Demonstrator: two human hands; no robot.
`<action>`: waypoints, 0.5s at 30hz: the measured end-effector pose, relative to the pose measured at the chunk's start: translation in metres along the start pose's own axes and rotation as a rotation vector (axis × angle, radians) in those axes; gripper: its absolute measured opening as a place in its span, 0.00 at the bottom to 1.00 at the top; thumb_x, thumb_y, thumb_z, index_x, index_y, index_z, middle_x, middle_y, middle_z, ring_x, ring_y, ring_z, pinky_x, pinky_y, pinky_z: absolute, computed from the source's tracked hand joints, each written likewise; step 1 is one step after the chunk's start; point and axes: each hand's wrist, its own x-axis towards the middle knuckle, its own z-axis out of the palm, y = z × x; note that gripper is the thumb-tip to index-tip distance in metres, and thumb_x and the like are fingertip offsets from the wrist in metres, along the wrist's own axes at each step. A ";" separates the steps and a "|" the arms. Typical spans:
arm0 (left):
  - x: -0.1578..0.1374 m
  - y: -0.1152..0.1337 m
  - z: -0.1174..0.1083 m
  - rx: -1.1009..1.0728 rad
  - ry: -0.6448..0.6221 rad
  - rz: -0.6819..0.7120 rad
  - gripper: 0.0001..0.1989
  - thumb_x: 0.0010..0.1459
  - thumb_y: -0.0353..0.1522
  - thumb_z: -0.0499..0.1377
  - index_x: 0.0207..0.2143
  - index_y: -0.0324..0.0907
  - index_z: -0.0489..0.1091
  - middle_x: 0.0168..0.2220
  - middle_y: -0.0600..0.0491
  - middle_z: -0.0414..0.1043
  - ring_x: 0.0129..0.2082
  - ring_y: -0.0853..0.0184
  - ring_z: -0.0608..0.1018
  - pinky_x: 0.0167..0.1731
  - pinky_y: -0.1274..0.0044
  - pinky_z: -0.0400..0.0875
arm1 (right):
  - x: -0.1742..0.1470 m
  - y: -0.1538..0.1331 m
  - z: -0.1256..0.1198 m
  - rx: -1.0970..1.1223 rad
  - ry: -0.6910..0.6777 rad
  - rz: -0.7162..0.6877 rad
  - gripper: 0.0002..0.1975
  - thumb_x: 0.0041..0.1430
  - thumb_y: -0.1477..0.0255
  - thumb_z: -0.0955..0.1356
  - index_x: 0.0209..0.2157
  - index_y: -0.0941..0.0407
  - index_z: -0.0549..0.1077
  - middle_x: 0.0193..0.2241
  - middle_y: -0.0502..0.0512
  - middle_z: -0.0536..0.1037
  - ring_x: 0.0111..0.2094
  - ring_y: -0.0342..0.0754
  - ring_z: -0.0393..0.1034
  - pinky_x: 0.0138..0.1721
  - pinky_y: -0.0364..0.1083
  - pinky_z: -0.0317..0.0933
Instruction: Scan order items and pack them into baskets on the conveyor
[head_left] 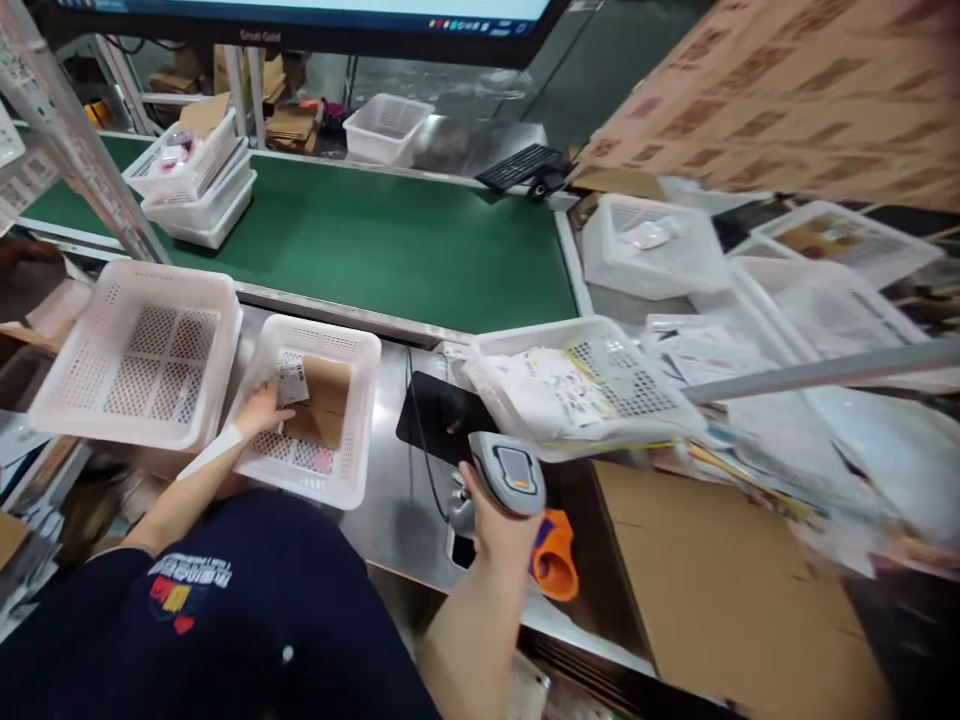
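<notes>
My right hand (501, 520) is wrapped around a grey and white handheld barcode scanner (512, 474), which it holds over the metal bench. Over on the left, my left hand (262, 408) reaches into a white plastic basket (360, 420). Its fingers are at the left edge of a brown cardboard piece (324, 395), with the thumb across the front. A white label (292, 381) with printed codes shows at the cardboard's upper left, right beside the fingers. Part of the left hand's grip is hidden. Small pink items (324, 460) lie low in the same basket.
Another white basket (139, 350) stands at left. A green conveyor belt (397, 235) runs behind, carrying stacked baskets (191, 175). A tilted basket of white packets (555, 390), a black mat (442, 415), an orange roll (556, 565) and a large cardboard sheet (735, 590) lie rightward. A monitor (300, 30) hangs above.
</notes>
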 end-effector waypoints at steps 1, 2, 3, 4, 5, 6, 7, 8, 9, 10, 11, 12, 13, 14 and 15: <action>0.009 0.007 0.004 0.005 0.009 -0.050 0.44 0.59 0.35 0.71 0.71 0.30 0.55 0.62 0.29 0.69 0.61 0.44 0.75 0.60 0.60 0.71 | -0.004 0.007 0.003 0.001 -0.016 -0.002 0.33 0.28 0.59 0.83 0.38 0.59 0.79 0.33 0.56 0.81 0.31 0.51 0.74 0.42 0.59 0.76; 0.017 0.012 0.008 0.011 0.019 -0.106 0.42 0.60 0.36 0.71 0.70 0.30 0.57 0.61 0.30 0.70 0.59 0.45 0.76 0.59 0.59 0.72 | -0.008 0.012 0.006 -0.006 -0.031 -0.011 0.34 0.30 0.58 0.83 0.40 0.60 0.79 0.35 0.58 0.81 0.33 0.53 0.76 0.44 0.60 0.76; 0.025 0.017 0.012 0.017 0.032 -0.161 0.39 0.62 0.36 0.70 0.69 0.31 0.60 0.60 0.32 0.70 0.58 0.47 0.77 0.58 0.58 0.73 | -0.012 0.017 0.007 -0.023 -0.042 -0.019 0.34 0.31 0.57 0.83 0.41 0.60 0.79 0.36 0.60 0.82 0.34 0.55 0.77 0.46 0.62 0.76; 0.032 0.019 0.016 0.021 0.050 -0.208 0.33 0.64 0.35 0.68 0.66 0.33 0.63 0.59 0.34 0.71 0.57 0.49 0.78 0.57 0.57 0.75 | -0.016 0.020 0.008 -0.048 -0.052 -0.021 0.35 0.32 0.56 0.83 0.41 0.60 0.79 0.37 0.62 0.83 0.36 0.57 0.78 0.48 0.63 0.75; 0.038 0.021 0.018 0.020 0.068 -0.240 0.27 0.66 0.35 0.67 0.63 0.34 0.67 0.58 0.37 0.72 0.55 0.52 0.78 0.56 0.57 0.75 | -0.020 0.023 0.007 -0.076 -0.052 -0.018 0.35 0.33 0.54 0.82 0.41 0.60 0.80 0.38 0.63 0.83 0.38 0.59 0.79 0.50 0.64 0.75; 0.042 0.022 0.020 0.014 0.087 -0.253 0.22 0.68 0.34 0.65 0.60 0.36 0.70 0.57 0.40 0.73 0.54 0.54 0.78 0.55 0.58 0.76 | -0.023 0.026 0.005 -0.103 -0.047 -0.008 0.35 0.33 0.53 0.82 0.41 0.60 0.80 0.39 0.65 0.83 0.40 0.61 0.80 0.52 0.65 0.74; 0.044 0.023 0.020 0.000 0.103 -0.246 0.18 0.68 0.33 0.65 0.57 0.36 0.71 0.55 0.43 0.74 0.53 0.56 0.79 0.54 0.59 0.77 | -0.026 0.029 0.003 -0.125 -0.045 0.010 0.36 0.33 0.52 0.82 0.41 0.61 0.80 0.40 0.66 0.84 0.42 0.63 0.80 0.53 0.65 0.73; 0.044 0.024 0.019 -0.019 0.118 -0.218 0.16 0.68 0.33 0.64 0.55 0.36 0.72 0.53 0.43 0.75 0.51 0.57 0.80 0.53 0.60 0.78 | -0.029 0.033 -0.001 -0.140 -0.045 0.029 0.37 0.32 0.51 0.81 0.41 0.61 0.80 0.40 0.68 0.84 0.44 0.64 0.80 0.55 0.65 0.73; 0.043 0.025 0.016 -0.045 0.136 -0.175 0.16 0.67 0.31 0.65 0.55 0.35 0.72 0.51 0.43 0.76 0.50 0.57 0.80 0.52 0.61 0.78 | -0.031 0.037 -0.004 -0.147 -0.047 0.045 0.38 0.32 0.51 0.81 0.42 0.61 0.80 0.42 0.69 0.84 0.46 0.65 0.80 0.56 0.65 0.72; 0.041 0.028 0.012 -0.075 0.157 -0.121 0.17 0.66 0.30 0.66 0.55 0.35 0.72 0.49 0.42 0.77 0.49 0.56 0.81 0.52 0.62 0.78 | -0.032 0.041 -0.007 -0.153 -0.048 0.055 0.39 0.32 0.50 0.81 0.43 0.62 0.79 0.43 0.71 0.84 0.47 0.66 0.80 0.56 0.66 0.71; 0.037 0.032 0.007 -0.107 0.182 -0.064 0.20 0.64 0.28 0.66 0.57 0.35 0.70 0.49 0.41 0.78 0.48 0.55 0.81 0.51 0.62 0.78 | -0.034 0.046 -0.010 -0.157 -0.049 0.059 0.40 0.31 0.50 0.80 0.43 0.62 0.79 0.43 0.72 0.83 0.47 0.67 0.80 0.57 0.66 0.71; 0.032 0.037 0.001 -0.143 0.213 -0.005 0.23 0.64 0.28 0.65 0.60 0.35 0.68 0.48 0.40 0.78 0.48 0.55 0.82 0.51 0.63 0.78 | -0.035 0.050 -0.012 -0.162 -0.049 0.061 0.41 0.31 0.49 0.80 0.44 0.62 0.79 0.44 0.72 0.83 0.48 0.67 0.80 0.57 0.67 0.71; 0.026 0.042 -0.005 -0.183 0.251 0.054 0.25 0.63 0.28 0.65 0.62 0.36 0.67 0.49 0.40 0.78 0.48 0.54 0.82 0.50 0.64 0.78 | -0.036 0.054 -0.014 -0.168 -0.045 0.060 0.41 0.31 0.48 0.80 0.44 0.62 0.79 0.44 0.73 0.83 0.47 0.68 0.80 0.57 0.67 0.71; 0.018 0.049 -0.012 -0.223 0.292 0.111 0.26 0.63 0.29 0.65 0.62 0.37 0.66 0.50 0.40 0.78 0.49 0.54 0.82 0.51 0.64 0.77 | -0.036 0.058 -0.014 -0.177 -0.044 0.058 0.41 0.31 0.48 0.79 0.44 0.62 0.78 0.44 0.73 0.83 0.47 0.68 0.80 0.56 0.68 0.71; 0.010 0.056 -0.019 -0.259 0.328 0.161 0.25 0.63 0.30 0.65 0.61 0.38 0.67 0.51 0.42 0.78 0.50 0.55 0.82 0.51 0.65 0.77 | -0.037 0.062 -0.013 -0.188 -0.049 0.055 0.41 0.32 0.47 0.79 0.44 0.61 0.78 0.44 0.73 0.84 0.47 0.68 0.80 0.56 0.68 0.71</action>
